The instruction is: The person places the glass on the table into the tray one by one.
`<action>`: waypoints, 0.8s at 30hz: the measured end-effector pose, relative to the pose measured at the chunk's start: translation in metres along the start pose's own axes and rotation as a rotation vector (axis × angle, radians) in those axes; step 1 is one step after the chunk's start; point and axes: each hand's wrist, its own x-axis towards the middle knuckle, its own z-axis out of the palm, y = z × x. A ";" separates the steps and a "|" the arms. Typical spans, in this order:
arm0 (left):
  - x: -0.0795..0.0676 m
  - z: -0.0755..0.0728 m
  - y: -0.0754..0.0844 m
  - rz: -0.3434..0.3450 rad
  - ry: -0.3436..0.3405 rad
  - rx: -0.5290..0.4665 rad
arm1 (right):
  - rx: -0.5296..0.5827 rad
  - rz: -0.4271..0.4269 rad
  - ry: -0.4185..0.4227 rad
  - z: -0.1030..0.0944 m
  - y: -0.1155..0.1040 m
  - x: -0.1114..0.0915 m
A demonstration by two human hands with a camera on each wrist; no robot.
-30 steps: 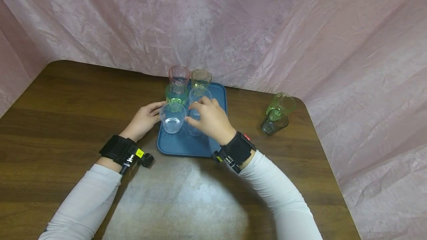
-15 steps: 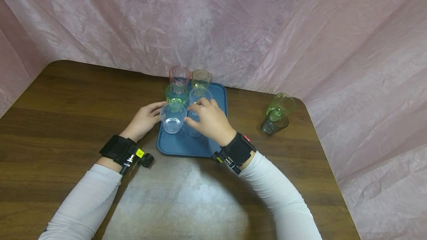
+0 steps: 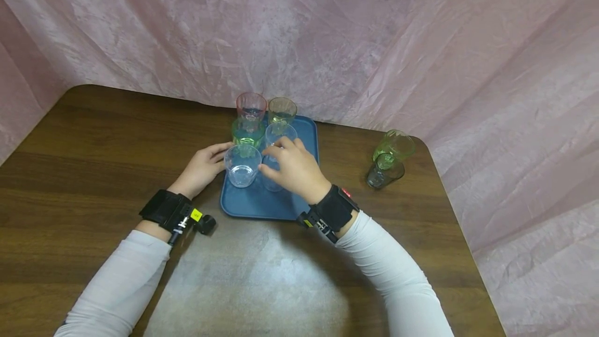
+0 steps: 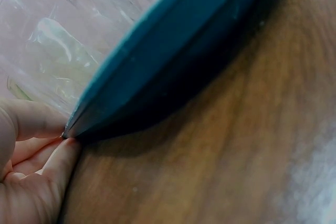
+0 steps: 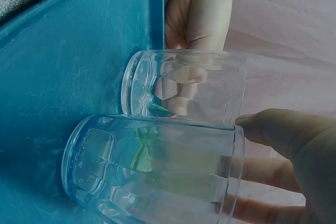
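My left hand (image 3: 201, 168) is at the left side of a blue tray (image 3: 262, 207). In the left wrist view, its thumb and fingers pinch the tray's rim (image 4: 121, 51). My right hand (image 3: 299, 170) pinches the rim of a clear glass (image 5: 152, 166), which stands upright on the tray at the front right. Beside it, at the front left, stands another clear glass (image 5: 194, 82). Behind these two are a green glass (image 3: 248, 131) and a third clear glass (image 3: 281, 130), partly hidden by my right hand. A red glass (image 3: 251, 104) and a yellowish glass (image 3: 282, 109) form the back row.
To the right, on the wooden table (image 3: 93, 170), stand a light green glass (image 3: 395, 144) and a dark grey glass (image 3: 386, 171), close together. A pink curtain (image 3: 281, 30) hangs along the table's back and right side.
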 end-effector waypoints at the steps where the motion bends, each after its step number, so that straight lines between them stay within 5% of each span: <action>1: 0.000 0.000 0.000 0.000 0.000 -0.001 | -0.001 0.001 -0.001 0.000 0.000 0.000; 24: 0.000 0.000 0.000 0.035 -0.010 -0.024 | 0.015 -0.004 0.001 -0.010 0.007 -0.001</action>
